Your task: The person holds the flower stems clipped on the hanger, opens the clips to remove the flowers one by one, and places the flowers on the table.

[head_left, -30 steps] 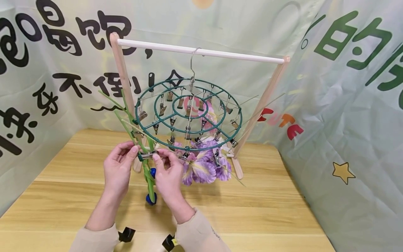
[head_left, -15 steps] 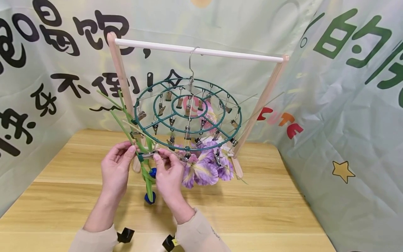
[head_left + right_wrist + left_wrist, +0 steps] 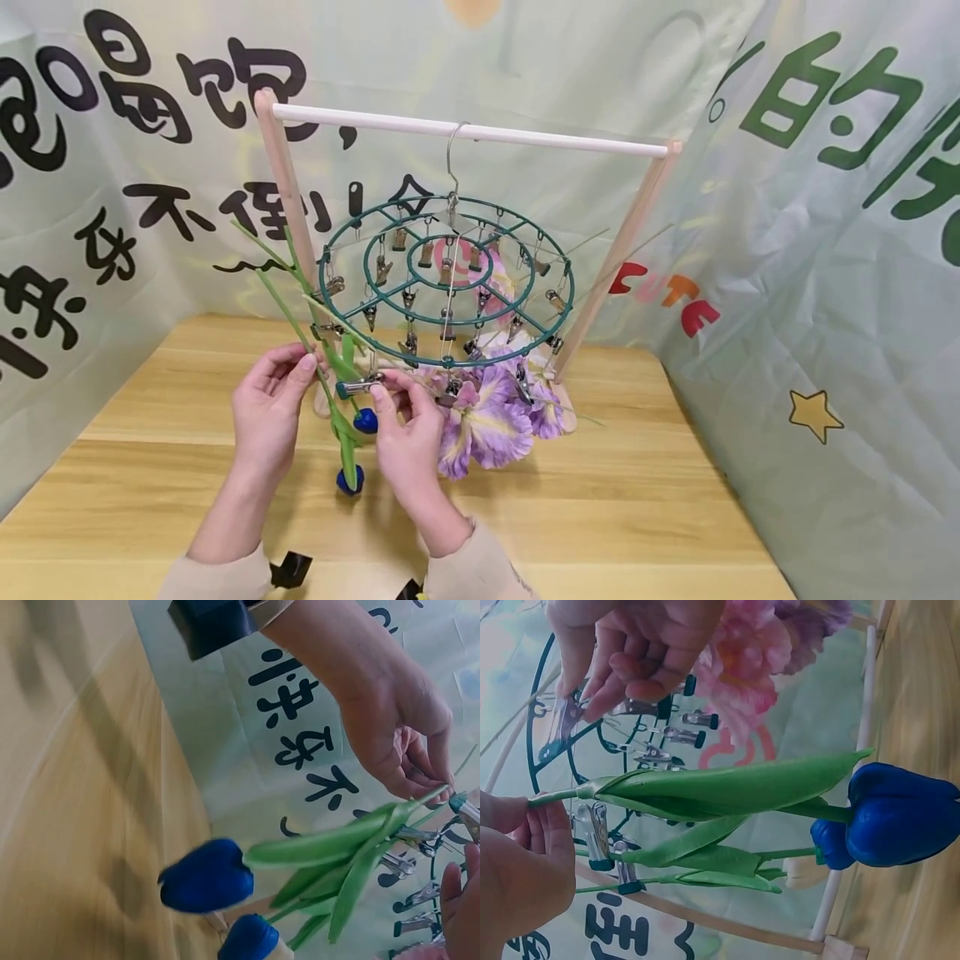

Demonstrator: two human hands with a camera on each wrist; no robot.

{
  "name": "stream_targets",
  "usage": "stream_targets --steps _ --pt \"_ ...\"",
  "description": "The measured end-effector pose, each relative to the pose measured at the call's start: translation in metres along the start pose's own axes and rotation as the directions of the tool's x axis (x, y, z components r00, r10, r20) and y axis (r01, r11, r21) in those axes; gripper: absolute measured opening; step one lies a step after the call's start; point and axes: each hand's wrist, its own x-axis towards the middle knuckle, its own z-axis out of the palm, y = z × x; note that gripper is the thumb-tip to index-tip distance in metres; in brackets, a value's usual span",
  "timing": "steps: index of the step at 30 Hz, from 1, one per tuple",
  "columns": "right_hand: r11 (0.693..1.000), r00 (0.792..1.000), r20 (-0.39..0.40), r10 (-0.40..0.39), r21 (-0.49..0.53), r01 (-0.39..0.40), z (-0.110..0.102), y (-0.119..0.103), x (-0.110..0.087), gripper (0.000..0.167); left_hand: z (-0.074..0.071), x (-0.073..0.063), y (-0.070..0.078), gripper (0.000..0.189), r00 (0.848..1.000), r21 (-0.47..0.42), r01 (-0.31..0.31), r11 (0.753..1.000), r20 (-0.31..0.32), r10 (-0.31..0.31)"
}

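In the head view my left hand (image 3: 266, 408) pinches the thin green stem of an artificial blue tulip (image 3: 349, 479), which hangs bloom down. My right hand (image 3: 408, 429) pinches a metal clip (image 3: 358, 387) at the near left rim of a round green hanger (image 3: 448, 362). The left wrist view shows a gap between this clip (image 3: 562, 724) and the stem (image 3: 555, 796). Behind the held flower, a second blue tulip (image 3: 831, 844) hangs upside down near other clips (image 3: 596, 836). Whether the right hand's clip is squeezed apart is unclear.
The hanger hooks over a white rod (image 3: 480, 133) on a wooden stand (image 3: 281, 167). Purple and pink flowers (image 3: 487, 425) hang from its right half, with thin stems sticking out. Several clips (image 3: 446, 271) dangle inside the rings. Printed cloth (image 3: 825, 275) surrounds the wooden table (image 3: 600, 517).
My left hand has shifted slightly left and down with the tulip stem, so the stem now stands left of the clip it overlapped. My right hand still pinches the clip, slightly lower in view.
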Motion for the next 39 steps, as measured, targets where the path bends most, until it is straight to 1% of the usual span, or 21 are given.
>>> stream_targets --steps 3,9,12,14,20,25,29,32,35,36,39 --pt "1.0 1.0 0.011 -0.029 0.0 0.029 -0.003 0.0 -0.002 0.019 -0.003 -0.001 0.002 0.01 1.0 0.022 -0.002 1.0 0.001 0.002" --pt "0.996 0.996 0.021 -0.083 0.024 0.082 -0.011 -0.001 -0.001 0.018 -0.011 -0.001 0.007 0.011 1.0 0.083 0.001 0.997 -0.021 0.001" --pt "0.994 0.995 0.033 -0.096 0.046 0.094 -0.013 -0.002 0.001 0.02 -0.017 0.0 0.01 0.01 1.0 0.115 0.01 0.993 -0.026 -0.007" --pt "0.994 0.995 0.037 -0.089 0.062 0.086 -0.014 -0.002 0.002 0.021 -0.022 0.002 0.011 0.01 1.0 0.14 0.019 0.99 -0.022 -0.016" --pt "0.993 0.997 0.04 -0.071 0.099 0.067 -0.016 -0.002 0.004 0.022 -0.039 0.013 0.013 0.011 0.999 0.199 0.019 0.98 0.039 -0.027" --pt "0.991 0.995 0.053 -0.09 0.106 0.084 -0.016 -0.002 0.005 0.021 -0.054 0.024 0.016 0.01 0.995 0.263 0.028 0.964 0.089 -0.053" --pt "0.992 0.997 0.056 -0.062 0.117 0.055 -0.017 -0.001 0.005 0.021 -0.067 0.036 0.019 0.009 0.985 0.334 0.053 0.941 0.138 -0.105" --pt "0.991 0.997 0.062 -0.04 0.129 0.031 -0.017 -0.002 0.006 0.022 -0.075 0.046 0.022 0.01 0.976 0.408 0.068 0.911 0.16 -0.144" --pt "0.993 0.997 0.067 -0.031 0.119 0.023 -0.018 -0.002 0.007 0.022 -0.082 0.056 0.025 0.008 0.969 0.489 0.071 0.869 0.172 -0.176" --pt "0.993 0.997 0.069 -0.027 0.114 0.019 -0.018 -0.002 0.007 0.022 -0.084 0.058 0.026 0.009 0.966 0.519 0.07 0.852 0.178 -0.188" --pt "0.994 0.997 0.073 -0.01 0.109 0.002 -0.018 -0.001 0.007 0.022 -0.089 0.065 0.028 0.011 0.952 0.583 0.088 0.808 0.19 -0.24"
